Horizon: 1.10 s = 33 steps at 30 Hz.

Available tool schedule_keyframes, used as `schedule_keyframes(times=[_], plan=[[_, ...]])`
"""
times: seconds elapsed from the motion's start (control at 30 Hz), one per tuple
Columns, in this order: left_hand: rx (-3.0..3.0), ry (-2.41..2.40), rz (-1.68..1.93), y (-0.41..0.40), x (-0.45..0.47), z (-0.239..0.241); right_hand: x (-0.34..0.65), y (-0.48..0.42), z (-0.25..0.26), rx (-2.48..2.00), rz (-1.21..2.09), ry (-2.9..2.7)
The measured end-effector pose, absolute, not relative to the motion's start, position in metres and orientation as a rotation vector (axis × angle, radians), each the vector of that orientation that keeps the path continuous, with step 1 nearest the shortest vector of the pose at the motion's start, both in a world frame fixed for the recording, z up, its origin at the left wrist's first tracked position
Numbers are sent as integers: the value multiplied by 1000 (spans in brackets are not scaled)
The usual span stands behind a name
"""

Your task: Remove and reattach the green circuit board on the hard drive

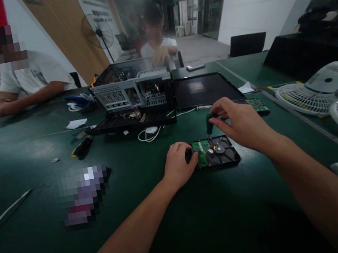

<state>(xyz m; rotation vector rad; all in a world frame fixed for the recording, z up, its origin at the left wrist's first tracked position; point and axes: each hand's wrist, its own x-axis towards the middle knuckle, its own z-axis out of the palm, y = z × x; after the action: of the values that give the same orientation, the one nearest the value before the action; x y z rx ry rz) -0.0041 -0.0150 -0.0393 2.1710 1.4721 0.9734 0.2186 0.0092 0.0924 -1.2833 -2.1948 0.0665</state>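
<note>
A hard drive [226, 156] lies flat on the green table, its green circuit board facing up. My left hand [179, 163] grips the drive's left end between thumb and fingers. Above the drive, my right hand [236, 122] is closed around the dark green handle of a screwdriver [209, 124]. The screwdriver stands nearly upright, its tip down at the drive's upper edge beside the circuit board. Whether the tip sits in a screw is too small to tell.
An opened computer case [132, 96] stands ahead, with a black side panel [205, 89] at its right. A yellow-black screwdriver [81, 147] and a blurred phone-like object [86, 195] lie left. White fan parts [301, 98] and another circuit board [257, 105] are right. People sit across the table.
</note>
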Motion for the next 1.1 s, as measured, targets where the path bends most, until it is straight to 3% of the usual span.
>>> schedule_keyframes(times=[1.1], plan=[[2188, 1483, 963, -15, -3, -39, 216, 1, 99, -1276, -39, -2276]])
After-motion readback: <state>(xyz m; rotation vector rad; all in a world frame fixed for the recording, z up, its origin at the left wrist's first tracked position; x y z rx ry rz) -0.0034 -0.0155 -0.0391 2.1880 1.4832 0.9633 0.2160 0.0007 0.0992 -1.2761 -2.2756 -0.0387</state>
